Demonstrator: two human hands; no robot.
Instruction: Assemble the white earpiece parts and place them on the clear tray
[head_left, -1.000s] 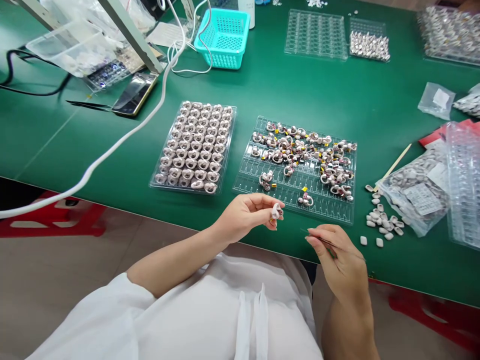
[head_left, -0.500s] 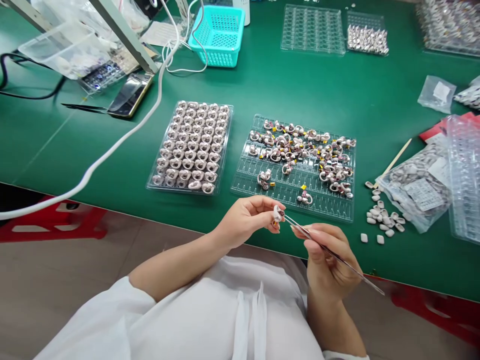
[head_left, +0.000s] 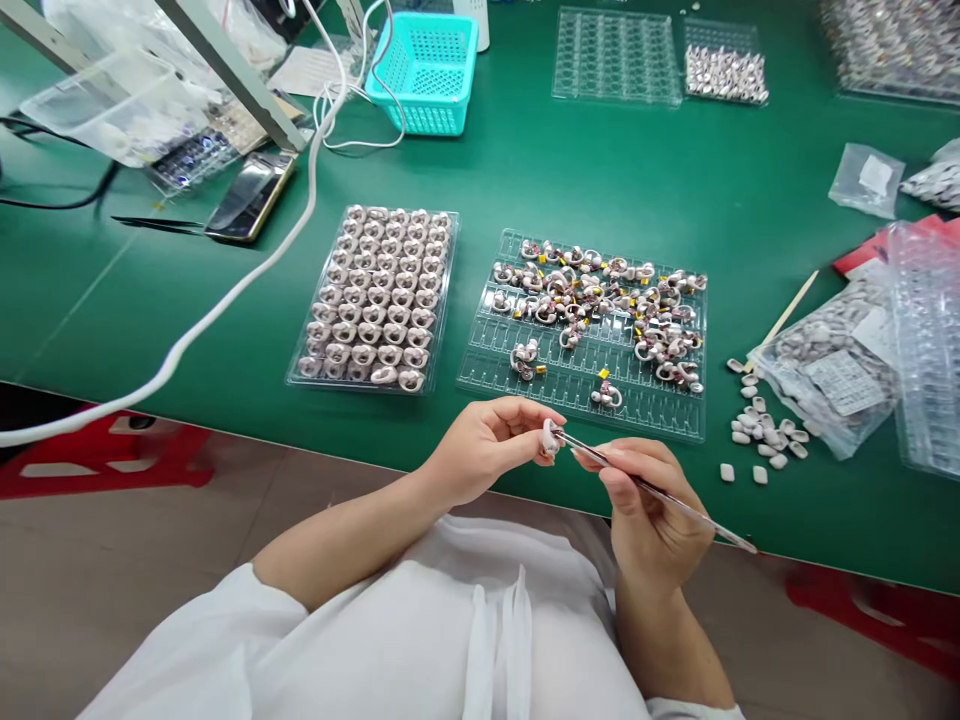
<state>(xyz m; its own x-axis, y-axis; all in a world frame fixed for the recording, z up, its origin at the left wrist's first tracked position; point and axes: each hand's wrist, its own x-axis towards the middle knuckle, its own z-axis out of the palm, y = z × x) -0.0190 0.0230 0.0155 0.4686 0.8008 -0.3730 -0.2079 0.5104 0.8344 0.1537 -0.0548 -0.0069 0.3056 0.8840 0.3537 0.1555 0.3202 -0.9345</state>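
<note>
Between thumb and fingers, my left hand [head_left: 504, 447] pinches a small beige-white shell-like part [head_left: 550, 438] over the table's front edge. My right hand [head_left: 660, 505] is closed around metal tweezers [head_left: 675, 507], whose tips reach the part; whether they grip anything there is too small to tell. Just beyond lies a clear ribbed tray [head_left: 487, 358] with many small beige ring-shaped pieces [head_left: 592, 295], some with yellow tabs. Left of it, a clear tray [head_left: 442, 345] holds neat rows of similar beige pieces [head_left: 379, 300].
Loose beige caps [head_left: 765, 430] lie at the right beside a filled plastic bag [head_left: 832, 365] and a thin wooden stick [head_left: 787, 315]. A turquoise basket [head_left: 427, 75] stands at the back. A white cable [head_left: 255, 285] crosses the left side, near a phone [head_left: 251, 195] and black tweezers [head_left: 157, 224].
The tweezers' back end has risen slightly and their tips have moved in against the part. The part has turned a little in my left fingers. The whole view has shifted slightly.
</note>
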